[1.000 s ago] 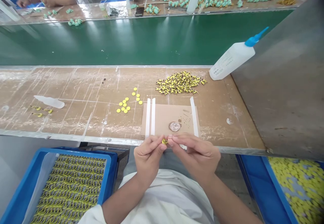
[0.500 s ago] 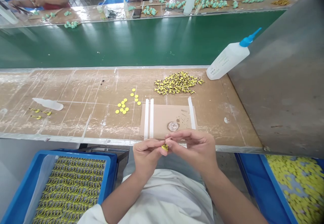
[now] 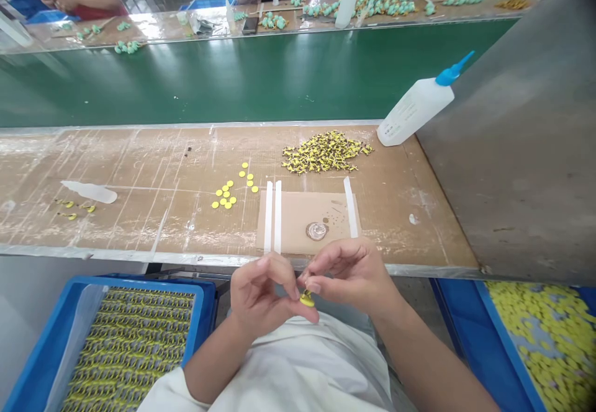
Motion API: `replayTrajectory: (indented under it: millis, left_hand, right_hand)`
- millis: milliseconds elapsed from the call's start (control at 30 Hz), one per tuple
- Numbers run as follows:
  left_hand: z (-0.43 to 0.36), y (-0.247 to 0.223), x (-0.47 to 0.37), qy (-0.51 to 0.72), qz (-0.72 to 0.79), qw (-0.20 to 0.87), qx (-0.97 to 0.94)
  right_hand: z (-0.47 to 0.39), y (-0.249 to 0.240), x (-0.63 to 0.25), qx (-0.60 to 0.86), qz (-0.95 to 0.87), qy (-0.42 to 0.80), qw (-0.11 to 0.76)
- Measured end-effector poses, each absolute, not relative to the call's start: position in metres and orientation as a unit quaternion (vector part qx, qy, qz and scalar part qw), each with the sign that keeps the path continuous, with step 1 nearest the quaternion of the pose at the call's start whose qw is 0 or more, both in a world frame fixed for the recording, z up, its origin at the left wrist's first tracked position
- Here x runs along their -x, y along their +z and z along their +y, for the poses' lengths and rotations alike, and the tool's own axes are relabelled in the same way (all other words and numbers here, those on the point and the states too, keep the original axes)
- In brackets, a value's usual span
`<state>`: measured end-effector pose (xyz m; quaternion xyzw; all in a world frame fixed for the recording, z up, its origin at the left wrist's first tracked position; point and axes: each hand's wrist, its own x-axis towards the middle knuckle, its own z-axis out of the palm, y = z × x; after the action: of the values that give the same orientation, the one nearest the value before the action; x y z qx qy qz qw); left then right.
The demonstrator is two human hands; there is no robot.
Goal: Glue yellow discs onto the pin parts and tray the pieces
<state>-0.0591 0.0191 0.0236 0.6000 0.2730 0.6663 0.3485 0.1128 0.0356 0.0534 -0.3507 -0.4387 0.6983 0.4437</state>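
Note:
My left hand [image 3: 263, 291] pinches a small round yellow disc [image 3: 307, 301] between thumb and finger, just in front of my body. On top of the disc sits a small yellow-and-black piece [image 3: 308, 293], partly hidden by fingertips. The thumb and fingers of my right hand [image 3: 351, 275] close on that piece from the right. Beyond the hands lies a cardboard sheet [image 3: 298, 213] with white tape strips and a round patch of clear glue [image 3: 317, 231]. Loose yellow discs [image 3: 226, 193] lie to its left, and a pile of yellow-and-black pieces [image 3: 323, 152] lies behind it.
A glue bottle [image 3: 416, 111] leans by the metal panel [image 3: 521, 133] at right. Joined pieces [image 3: 74, 207] lie far left near a white strip [image 3: 90, 192]. Blue trays [image 3: 198, 313] flank me below the table. Across the green belt [image 3: 233, 83], other people work.
Both hands have come down and closer to my body with the disc. More of the disc shows, and my left fingers have shifted around it. The view has moved slightly.

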Motion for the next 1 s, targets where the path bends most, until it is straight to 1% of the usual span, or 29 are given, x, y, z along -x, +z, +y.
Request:
replayTrajectory:
  millis: [167,333,467,600,767,867,1000]
  left_hand:
    - [0.017,0.028,0.064,0.640,0.266,0.338,-0.637]
    - [0.016,0.026,0.064,0.628,0.259,0.352,-0.644]
    - [0.014,0.024,0.061,0.638,0.269,0.365,-0.622]
    - [0.012,0.020,0.057,0.648,0.267,0.380,-0.604]
    - [0.016,0.018,0.054,0.676,0.240,0.374,-0.588]
    - [0.020,0.019,0.053,0.692,0.237,0.376,-0.569]
    - [0.022,0.020,0.053,0.697,0.248,0.377,-0.558]
  right_hand:
    - [0.036,0.057,-0.111,0.333,-0.434,0.701,0.458]
    - [0.036,0.059,-0.112,0.324,-0.446,0.692,0.467]
    - [0.035,0.057,-0.112,0.329,-0.440,0.692,0.468]
    - [0.034,0.054,-0.110,0.310,-0.407,0.723,0.464]
    - [0.030,0.055,-0.109,0.303,-0.381,0.739,0.467]
    - [0.023,0.054,-0.115,0.317,-0.441,0.689,0.479]
    - [0.015,0.052,-0.127,0.347,-0.619,0.498,0.498]
